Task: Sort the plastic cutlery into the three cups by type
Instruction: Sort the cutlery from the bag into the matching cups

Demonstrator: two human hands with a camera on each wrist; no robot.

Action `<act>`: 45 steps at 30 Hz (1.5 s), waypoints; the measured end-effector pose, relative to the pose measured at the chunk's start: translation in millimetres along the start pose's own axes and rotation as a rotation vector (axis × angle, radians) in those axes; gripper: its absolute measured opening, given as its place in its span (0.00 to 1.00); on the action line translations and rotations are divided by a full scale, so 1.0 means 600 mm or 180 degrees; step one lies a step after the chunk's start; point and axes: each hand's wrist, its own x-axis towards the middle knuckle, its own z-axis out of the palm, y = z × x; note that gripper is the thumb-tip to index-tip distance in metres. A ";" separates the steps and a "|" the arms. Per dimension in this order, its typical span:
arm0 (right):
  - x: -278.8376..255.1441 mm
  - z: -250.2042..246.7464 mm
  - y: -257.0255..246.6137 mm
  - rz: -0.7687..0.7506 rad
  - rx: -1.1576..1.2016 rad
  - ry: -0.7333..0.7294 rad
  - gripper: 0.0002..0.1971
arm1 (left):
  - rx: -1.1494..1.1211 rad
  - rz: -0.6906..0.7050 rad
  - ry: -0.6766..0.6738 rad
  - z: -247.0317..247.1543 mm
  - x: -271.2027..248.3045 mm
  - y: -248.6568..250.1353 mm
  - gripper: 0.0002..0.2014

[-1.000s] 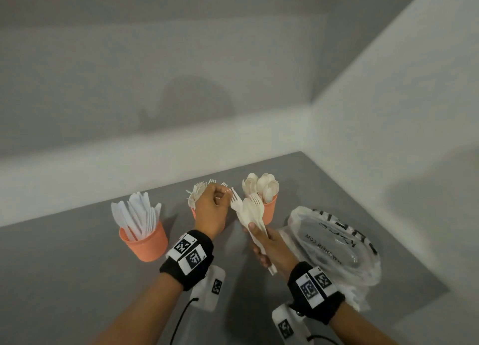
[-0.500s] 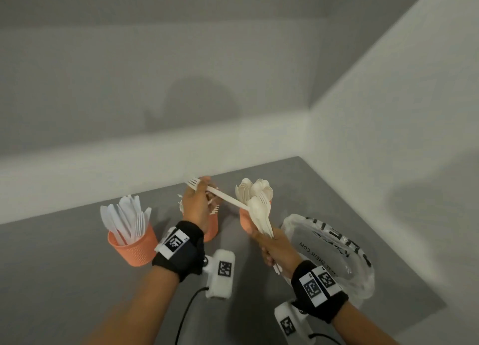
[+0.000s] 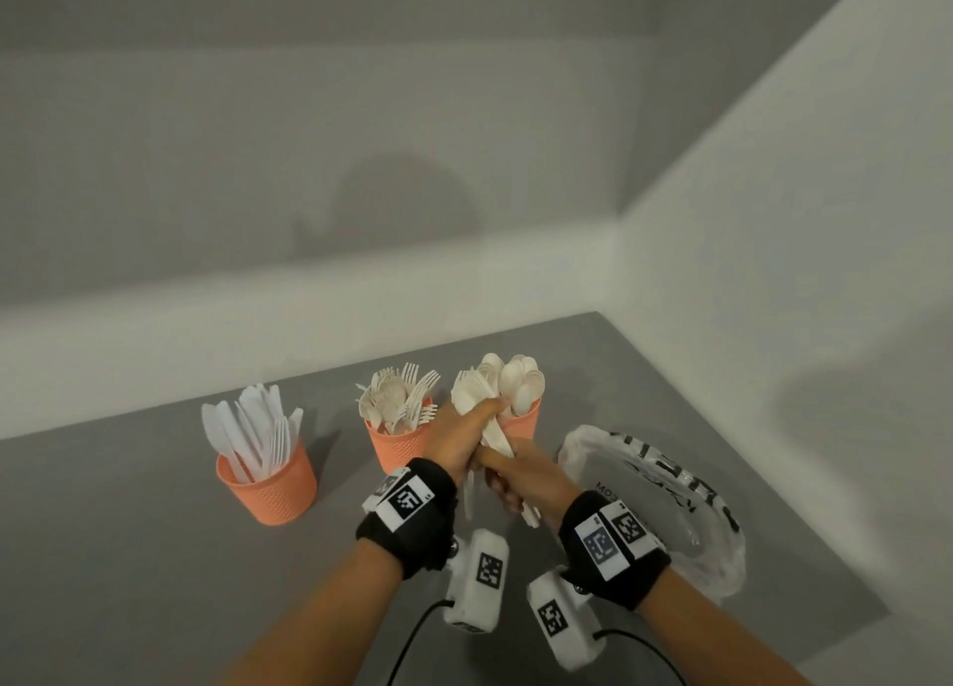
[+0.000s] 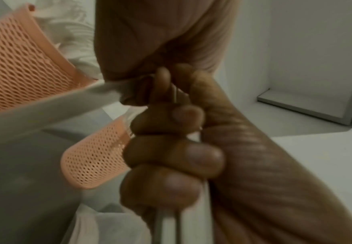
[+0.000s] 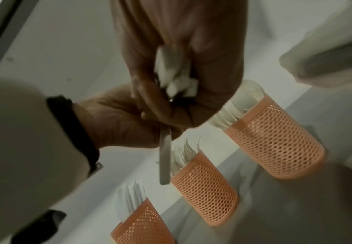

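Both hands met just in front of the right-hand cup, over the grey table [image 3: 129,556]. The right hand [image 3: 521,479] was closed into a fist round the handles of a bundle of white plastic cutlery [image 3: 477,391], whose upper ends fanned out above the knuckles; its curled fingers [image 4: 171,158] showed plainly in the left wrist view, wrapped round the stems. The left hand [image 3: 459,440] had come in beside it, its fingers bent over the same bundle higher up, pinching at one piece. In the right wrist view a single white handle [image 5: 164,158] hung down from between the two hands, though I could not tell whether it was a fork, knife or spoon.

Three orange mesh cups stood in a row on the table beyond the hands. The left cup [image 3: 270,484] held knives and stood well apart from the hands. The middle cup [image 3: 394,445] held forks, with what looked like a spoon among them, and sat just beside the left hand. The right cup [image 3: 526,420] held spoons and was partly hidden behind the gripped bundle, close enough that the bundle's tips overlapped the spoon bowls from where I stood.

To the right of the right wrist lay a crumpled clear plastic bag [image 3: 665,500] with dark lettering.
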 end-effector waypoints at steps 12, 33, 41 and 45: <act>-0.010 -0.027 0.027 0.0418 0.2028 -0.0048 0.15 | -0.0171 0.0041 0.0271 0.019 -0.012 0.000 0.14; -0.020 -0.021 0.017 -0.0079 0.1098 0.0170 0.16 | -0.0361 0.0220 0.0342 0.045 -0.035 -0.013 0.21; -0.022 -0.026 0.020 -0.0047 0.1003 0.0192 0.21 | -0.0723 0.0029 0.0053 0.038 -0.022 -0.029 0.25; -0.022 -0.019 0.017 -0.0243 0.0748 0.0368 0.15 | -0.0628 -0.0011 0.0313 0.045 -0.023 -0.025 0.26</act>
